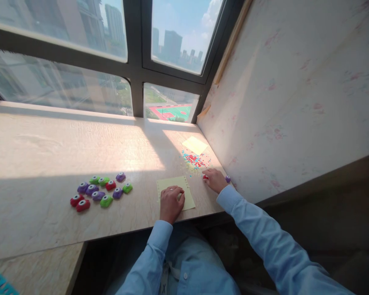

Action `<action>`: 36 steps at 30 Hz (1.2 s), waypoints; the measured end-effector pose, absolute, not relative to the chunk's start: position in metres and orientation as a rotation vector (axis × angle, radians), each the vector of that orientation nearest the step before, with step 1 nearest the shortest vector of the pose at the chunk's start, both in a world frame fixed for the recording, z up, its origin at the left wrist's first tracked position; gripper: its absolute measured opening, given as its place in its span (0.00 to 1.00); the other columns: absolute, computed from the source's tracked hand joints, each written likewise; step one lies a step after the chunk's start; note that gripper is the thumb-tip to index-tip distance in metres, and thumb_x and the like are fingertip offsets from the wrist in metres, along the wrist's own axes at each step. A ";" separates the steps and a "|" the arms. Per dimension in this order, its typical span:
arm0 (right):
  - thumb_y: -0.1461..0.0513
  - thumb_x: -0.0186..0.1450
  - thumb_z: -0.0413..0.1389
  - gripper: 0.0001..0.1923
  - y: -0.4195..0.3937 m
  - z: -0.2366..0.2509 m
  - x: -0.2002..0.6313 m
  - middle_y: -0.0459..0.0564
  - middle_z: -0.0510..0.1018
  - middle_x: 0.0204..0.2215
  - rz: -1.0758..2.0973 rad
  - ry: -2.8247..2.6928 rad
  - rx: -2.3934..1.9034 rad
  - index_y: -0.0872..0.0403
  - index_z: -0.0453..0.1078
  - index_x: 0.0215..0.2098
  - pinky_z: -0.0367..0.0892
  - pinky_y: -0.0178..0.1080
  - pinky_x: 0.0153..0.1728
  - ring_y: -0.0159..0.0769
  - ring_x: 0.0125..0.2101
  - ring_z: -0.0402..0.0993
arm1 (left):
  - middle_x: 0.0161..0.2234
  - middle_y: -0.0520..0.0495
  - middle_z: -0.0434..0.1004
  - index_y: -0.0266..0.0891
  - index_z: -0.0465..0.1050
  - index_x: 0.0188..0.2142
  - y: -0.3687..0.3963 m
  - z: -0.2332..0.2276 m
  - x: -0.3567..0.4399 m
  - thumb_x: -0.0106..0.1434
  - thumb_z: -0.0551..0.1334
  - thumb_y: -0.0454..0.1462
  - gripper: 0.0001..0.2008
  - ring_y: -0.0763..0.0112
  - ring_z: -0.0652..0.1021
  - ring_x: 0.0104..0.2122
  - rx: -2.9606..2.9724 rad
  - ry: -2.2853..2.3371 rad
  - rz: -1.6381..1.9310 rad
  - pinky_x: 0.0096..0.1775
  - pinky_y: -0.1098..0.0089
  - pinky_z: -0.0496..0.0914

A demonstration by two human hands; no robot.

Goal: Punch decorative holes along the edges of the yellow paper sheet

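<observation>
My left hand (171, 200) rests on a pale yellow sheet of paper (189, 202) that has small holes punched along its edges. Its fingers are curled together, and whatever they pinch is too small or hidden to make out. To the right, my right hand (215, 180) closes over a small red craft punch (205, 178), mostly covered by the fingers. A purple craft punch (228, 179) stands just beyond that wrist, against the wall. Just behind the right hand lies a heap of red, blue and yellow paper confetti (193, 161).
Several red, purple and green craft punches (106, 200) are grouped on the left of the marble-patterned ledge (49, 164). Another yellow sheet (195, 145) lies behind the confetti. A papered wall (279, 102) bounds the right side, and a window frame (137, 94) the back.
</observation>
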State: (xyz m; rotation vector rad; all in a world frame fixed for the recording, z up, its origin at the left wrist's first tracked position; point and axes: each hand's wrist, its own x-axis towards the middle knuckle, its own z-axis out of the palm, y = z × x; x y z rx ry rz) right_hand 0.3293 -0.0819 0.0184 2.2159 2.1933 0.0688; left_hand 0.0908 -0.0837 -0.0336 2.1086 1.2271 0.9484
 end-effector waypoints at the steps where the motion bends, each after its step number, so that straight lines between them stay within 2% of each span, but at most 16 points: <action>1: 0.66 0.62 0.59 0.15 -0.085 0.017 0.323 0.57 0.78 0.47 0.088 2.219 2.213 0.53 0.75 0.48 0.63 0.44 0.49 0.47 0.49 0.72 | 0.39 0.47 0.82 0.42 0.76 0.32 -0.084 -0.034 0.091 0.60 0.61 0.33 0.05 0.58 0.77 0.46 2.109 1.226 0.954 0.49 0.56 0.65; 3: 0.65 0.64 0.59 0.13 -0.090 0.013 0.310 0.54 0.78 0.46 0.109 2.364 2.128 0.51 0.76 0.47 0.63 0.44 0.48 0.45 0.48 0.71 | 0.38 0.47 0.82 0.42 0.77 0.32 -0.083 -0.034 0.091 0.60 0.61 0.33 0.05 0.58 0.78 0.46 2.115 1.224 0.964 0.49 0.57 0.65; 5: 0.64 0.64 0.59 0.07 -0.094 0.006 0.296 0.53 0.79 0.43 0.103 2.535 1.992 0.51 0.78 0.39 0.63 0.43 0.45 0.43 0.45 0.71 | 0.38 0.47 0.82 0.42 0.77 0.32 -0.083 -0.034 0.091 0.60 0.61 0.33 0.05 0.58 0.78 0.45 2.128 1.227 0.971 0.48 0.57 0.65; 10: 0.64 0.64 0.60 0.05 -0.093 -0.017 0.276 0.52 0.79 0.35 0.077 2.671 2.147 0.52 0.79 0.32 0.64 0.42 0.42 0.40 0.39 0.71 | 0.38 0.47 0.82 0.42 0.77 0.32 -0.083 -0.035 0.091 0.60 0.61 0.33 0.05 0.59 0.78 0.44 2.147 1.234 0.972 0.47 0.57 0.65; 14: 0.65 0.64 0.59 0.07 -0.096 -0.038 0.271 0.51 0.80 0.38 -0.027 2.812 2.358 0.50 0.80 0.36 0.65 0.43 0.44 0.41 0.41 0.72 | 0.38 0.48 0.82 0.42 0.77 0.32 -0.083 -0.034 0.091 0.61 0.61 0.34 0.05 0.59 0.78 0.44 2.145 1.234 0.972 0.47 0.57 0.65; 19: 0.61 0.66 0.58 0.11 -0.105 -0.051 0.265 0.53 0.80 0.45 -0.208 2.807 2.700 0.49 0.79 0.44 0.66 0.48 0.49 0.44 0.46 0.74 | 0.39 0.48 0.82 0.43 0.77 0.32 -0.084 -0.033 0.091 0.60 0.62 0.35 0.04 0.59 0.78 0.44 2.141 1.234 0.973 0.47 0.57 0.65; 25: 0.61 0.66 0.55 0.12 -0.105 -0.047 0.265 0.52 0.83 0.40 -0.603 2.905 2.771 0.50 0.79 0.44 0.70 0.46 0.47 0.42 0.43 0.78 | 0.38 0.48 0.82 0.42 0.77 0.32 -0.084 -0.034 0.091 0.60 0.62 0.33 0.04 0.59 0.78 0.45 2.121 1.234 0.987 0.48 0.57 0.65; 29: 0.60 0.66 0.55 0.12 -0.105 -0.047 0.264 0.52 0.84 0.38 -0.714 2.893 2.807 0.49 0.80 0.43 0.72 0.46 0.45 0.42 0.39 0.80 | 0.38 0.47 0.82 0.41 0.77 0.33 -0.084 -0.036 0.091 0.60 0.63 0.34 0.04 0.60 0.78 0.44 2.134 1.232 0.996 0.48 0.58 0.65; 36: 0.58 0.65 0.58 0.10 -0.107 -0.044 0.261 0.51 0.85 0.37 -0.991 2.929 2.743 0.50 0.80 0.40 0.74 0.46 0.43 0.42 0.38 0.81 | 0.36 0.45 0.82 0.40 0.77 0.36 -0.085 -0.032 0.091 0.63 0.63 0.41 0.08 0.60 0.78 0.41 2.155 1.248 0.977 0.45 0.59 0.65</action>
